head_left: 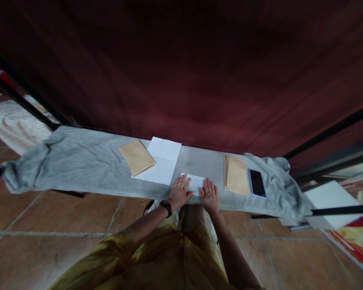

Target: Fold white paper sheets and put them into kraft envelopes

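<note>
So the small white paper [196, 183] was lying flat near the front edge of the surface [199, 155], right in front of the person, with a hand at each end of it. The left hand [178, 194] lay palm down over the left end, fingers stretched out and not gripping anything. The right hand [210, 196] was pretty much the same deal: flat, fingers out, resting at the right end, no grip there either. Couldn't tell if that paper was folded or just a smaller piece.

Off to the left was a bigger white sheet [165, 163] with a crease across its middle, and the left brown stack [136, 157] sat at an angle, partly on top of it. Over past the right hand was the right brown stack [238, 175], its layers a bit out of line, with a phone [257, 183] just beside it, screen up and dark.

All of that sat on a grey cloth [84, 161] draped over the surface, bunched up at both ends. There was a black wristband [166, 207] on the left wrist, a dark red curtain [181, 100] behind everything, and brown floor tiles [72, 257] underneath.
</note>
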Action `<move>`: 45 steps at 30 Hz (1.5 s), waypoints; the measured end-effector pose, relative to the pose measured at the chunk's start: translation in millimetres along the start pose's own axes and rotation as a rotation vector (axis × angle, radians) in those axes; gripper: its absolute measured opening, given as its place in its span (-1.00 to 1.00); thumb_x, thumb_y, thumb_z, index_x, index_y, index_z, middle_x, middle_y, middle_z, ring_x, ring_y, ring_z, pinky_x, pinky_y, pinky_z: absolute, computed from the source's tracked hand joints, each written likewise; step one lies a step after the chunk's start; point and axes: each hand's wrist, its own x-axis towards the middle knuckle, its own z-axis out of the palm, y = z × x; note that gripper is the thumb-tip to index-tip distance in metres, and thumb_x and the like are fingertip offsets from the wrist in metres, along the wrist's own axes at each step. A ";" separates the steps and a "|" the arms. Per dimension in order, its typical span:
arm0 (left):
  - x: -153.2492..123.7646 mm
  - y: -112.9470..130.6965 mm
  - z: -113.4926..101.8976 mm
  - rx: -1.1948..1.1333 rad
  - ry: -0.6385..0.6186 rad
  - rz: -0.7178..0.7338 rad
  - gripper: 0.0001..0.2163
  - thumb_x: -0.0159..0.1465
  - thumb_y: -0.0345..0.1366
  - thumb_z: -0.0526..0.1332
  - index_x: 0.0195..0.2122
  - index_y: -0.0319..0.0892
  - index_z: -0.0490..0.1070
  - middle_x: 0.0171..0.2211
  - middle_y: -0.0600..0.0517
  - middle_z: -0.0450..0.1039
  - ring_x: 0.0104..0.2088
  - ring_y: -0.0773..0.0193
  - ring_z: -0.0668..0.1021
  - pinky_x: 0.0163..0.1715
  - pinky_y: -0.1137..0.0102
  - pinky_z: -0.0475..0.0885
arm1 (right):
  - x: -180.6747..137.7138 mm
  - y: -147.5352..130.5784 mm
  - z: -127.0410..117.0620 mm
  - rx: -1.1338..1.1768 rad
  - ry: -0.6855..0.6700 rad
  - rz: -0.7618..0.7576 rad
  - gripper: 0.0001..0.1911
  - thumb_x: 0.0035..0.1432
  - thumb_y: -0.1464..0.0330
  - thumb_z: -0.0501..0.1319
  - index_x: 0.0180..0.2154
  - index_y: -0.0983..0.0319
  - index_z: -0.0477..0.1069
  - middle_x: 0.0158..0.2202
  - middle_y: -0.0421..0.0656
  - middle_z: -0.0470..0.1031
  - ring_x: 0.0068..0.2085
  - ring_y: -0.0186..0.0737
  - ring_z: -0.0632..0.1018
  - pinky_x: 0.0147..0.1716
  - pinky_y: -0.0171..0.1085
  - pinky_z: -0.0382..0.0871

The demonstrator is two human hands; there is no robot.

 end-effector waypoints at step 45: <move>75.2 27.6 6.9 -0.046 -0.161 0.322 -0.50 0.49 -0.13 -0.15 0.39 -0.18 0.07 0.39 -0.11 0.11 0.40 0.16 0.14 0.35 0.07 0.09 | -31.1 -30.6 -17.2 0.171 0.012 0.067 -0.52 0.39 0.28 0.06 0.27 0.26 0.27 0.27 -0.01 0.37 0.29 -0.09 0.34 0.30 0.02 0.16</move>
